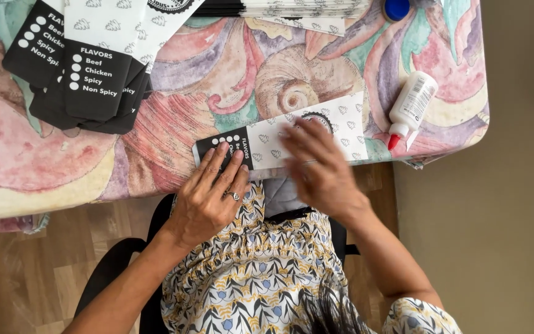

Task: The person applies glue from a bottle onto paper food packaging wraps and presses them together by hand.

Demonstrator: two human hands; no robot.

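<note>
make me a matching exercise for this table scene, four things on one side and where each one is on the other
Things:
1. glue bottle
2. stack of paper sleeves
3. blue cap
4. left hand

Places:
A. top left of the table
B. pressing the dark end of the flat sleeve
C. lying at the table's right side, red tip toward the near edge
D. at the far edge, top right

Pairs: 1-C, 2-A, 3-D, 4-B

Paper sleeve (307,133): white w/ small grey leaf motifs, black end w/ white dots + lettering. Sleeve stack (97,62): same black/white scheme. Tabletop (205,68) cloth: pastel swirls, pink, teal, purple, tan shell pattern. Glue bottle (411,104): white, red tip. Cap (397,8): blue. Dress (261,278): cream w/ blue/yellow floral print. Floor (26,272): light wood grain.
</note>
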